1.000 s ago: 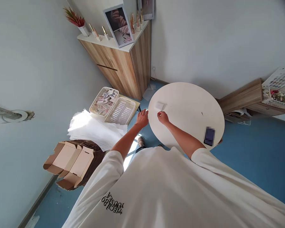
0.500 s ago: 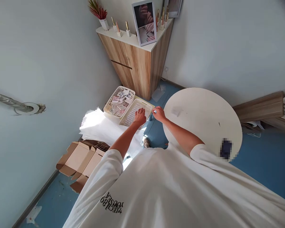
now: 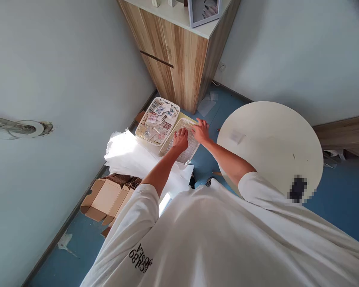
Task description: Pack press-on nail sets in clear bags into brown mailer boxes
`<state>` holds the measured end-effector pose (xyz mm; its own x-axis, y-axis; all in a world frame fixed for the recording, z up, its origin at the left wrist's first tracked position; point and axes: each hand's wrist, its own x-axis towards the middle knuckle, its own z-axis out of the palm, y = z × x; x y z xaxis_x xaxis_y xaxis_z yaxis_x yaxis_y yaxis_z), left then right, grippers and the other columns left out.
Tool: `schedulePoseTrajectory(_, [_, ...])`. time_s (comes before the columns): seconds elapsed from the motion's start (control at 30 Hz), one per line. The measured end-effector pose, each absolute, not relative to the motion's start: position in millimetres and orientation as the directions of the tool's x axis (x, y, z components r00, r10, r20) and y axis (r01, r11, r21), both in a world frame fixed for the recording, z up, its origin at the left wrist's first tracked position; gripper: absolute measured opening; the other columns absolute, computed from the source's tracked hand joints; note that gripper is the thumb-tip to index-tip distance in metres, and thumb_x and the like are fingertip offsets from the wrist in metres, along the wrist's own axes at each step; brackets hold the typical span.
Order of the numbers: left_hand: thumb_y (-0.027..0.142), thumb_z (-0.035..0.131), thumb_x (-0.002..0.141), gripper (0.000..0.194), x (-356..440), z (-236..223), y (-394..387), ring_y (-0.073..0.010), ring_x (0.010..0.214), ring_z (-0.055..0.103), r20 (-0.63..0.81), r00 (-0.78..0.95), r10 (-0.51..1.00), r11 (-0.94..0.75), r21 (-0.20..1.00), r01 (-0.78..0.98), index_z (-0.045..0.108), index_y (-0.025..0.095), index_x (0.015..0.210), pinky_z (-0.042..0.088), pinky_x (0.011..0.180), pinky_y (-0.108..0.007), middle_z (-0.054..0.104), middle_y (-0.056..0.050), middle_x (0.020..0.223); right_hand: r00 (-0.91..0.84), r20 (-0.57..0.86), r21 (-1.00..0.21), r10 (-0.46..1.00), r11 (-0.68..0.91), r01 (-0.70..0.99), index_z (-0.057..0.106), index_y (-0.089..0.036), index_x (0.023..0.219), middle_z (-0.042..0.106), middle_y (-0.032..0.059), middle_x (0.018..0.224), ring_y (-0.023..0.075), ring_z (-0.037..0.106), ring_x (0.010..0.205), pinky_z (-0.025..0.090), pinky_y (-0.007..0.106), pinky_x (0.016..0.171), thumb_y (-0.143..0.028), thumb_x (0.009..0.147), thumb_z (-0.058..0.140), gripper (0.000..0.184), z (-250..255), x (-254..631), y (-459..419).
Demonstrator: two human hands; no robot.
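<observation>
My left hand [image 3: 180, 139] rests palm down over the right-hand white basket [image 3: 164, 148], its fingers stretched over clear plastic pieces [image 3: 190, 146] laid in rows. At the same basket's far right corner is my right hand [image 3: 201, 131], fingers spread across the rim; nothing shows in its grasp. Beside this basket, to the left, stands another white basket [image 3: 146, 115] filled with small printed packets [image 3: 161, 117] and clear bags. Neither hand touches that one.
A round white table [image 3: 266, 135] on the right carries a small clear packet [image 3: 237, 136] and a blurred dark object [image 3: 298, 188]. White sheets [image 3: 131, 155] lie in front of the baskets, near flattened cardboard boxes [image 3: 107, 199]. Behind the baskets stands a wooden cabinet [image 3: 179, 56].
Both hands have moved left from the table to the right-hand basket. Half a second ago my right hand pinched a small light-blue item; now its fingers are spread. The view has turned left and downward.
</observation>
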<state>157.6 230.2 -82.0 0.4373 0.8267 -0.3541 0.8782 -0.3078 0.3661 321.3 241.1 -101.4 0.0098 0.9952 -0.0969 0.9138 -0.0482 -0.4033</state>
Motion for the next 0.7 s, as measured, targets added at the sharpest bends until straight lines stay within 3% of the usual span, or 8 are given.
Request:
schedulePoseTrajectory(0.17, [0.011,0.043,0.094,0.066,153.2,-74.8,230.5,-0.0314,0.162,0.031,-0.329,0.449,0.831,-0.342,0.336,0.878,0.046,0.011,0.16,0.018,0.133,-0.058,0.039,-0.018,0.172,-0.02,-0.055,-0.343,0.998,0.0,0.939,0.081,-0.026,0.121,0.051,0.0125,0.158,0.0389,0.036,0.142,0.029,0.056,0.115,-0.046,0.102,0.066,0.031,-108.2,315.4,248.4])
schedulePoseTrajectory(0.33, [0.01,0.047,0.092,0.066,147.7,-76.1,225.9,-0.0313,0.162,0.03,-0.316,0.461,0.829,-0.344,0.361,0.867,0.05,0.016,0.158,0.017,0.133,-0.059,0.038,-0.014,0.174,-0.055,-0.066,-0.358,0.996,0.028,0.933,0.081,-0.024,0.116,0.051,0.0136,0.155,0.0391,0.036,0.14,0.027,0.057,0.116,-0.047,0.102,0.066,0.03,-109.8,316.2,250.6])
schedulePoseTrajectory(0.7, [0.008,0.053,0.088,0.067,149.0,-90.5,225.5,-0.033,0.161,0.032,-0.273,0.415,0.868,-0.261,0.46,0.849,0.055,0.019,0.153,0.019,0.132,-0.062,0.043,-0.015,0.171,-0.04,0.044,-0.405,0.998,0.054,0.913,0.082,-0.023,0.112,0.057,0.0152,0.146,0.0394,0.04,0.137,0.029,0.062,0.115,-0.028,0.1,0.062,0.025,-86.1,318.4,245.5])
